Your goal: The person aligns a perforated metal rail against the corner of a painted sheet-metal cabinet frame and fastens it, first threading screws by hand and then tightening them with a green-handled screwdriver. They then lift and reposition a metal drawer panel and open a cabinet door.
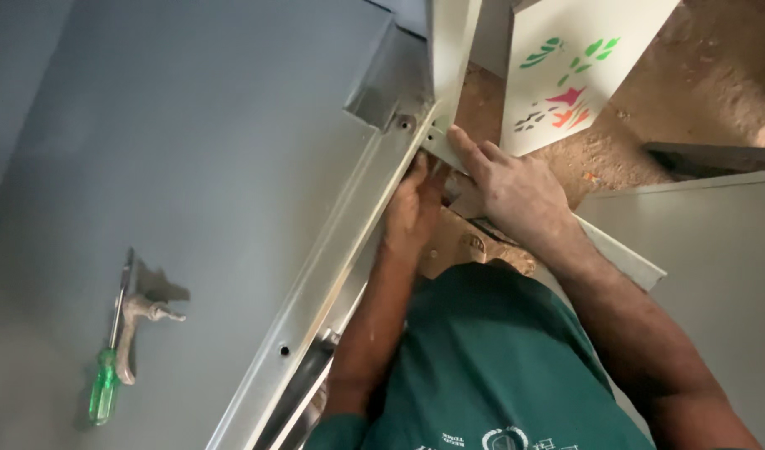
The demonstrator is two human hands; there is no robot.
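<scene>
Both hands at the grey panel's edge | our left hand [411,208] curls against the metal rail [332,279], grip hidden, we cannot tell | our right hand [511,193] lies with fingers spread flat on the white bracket [439,146] | green screwdriver [107,379] and hammer [136,329] lie well apart on the grey panel [190,167].

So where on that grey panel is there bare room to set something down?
Bare grey panel lies above and right of the green-handled screwdriver and hammer, up to the metal rail. It is crowded at the rail's top corner, where the left hand and right hand meet.
</scene>
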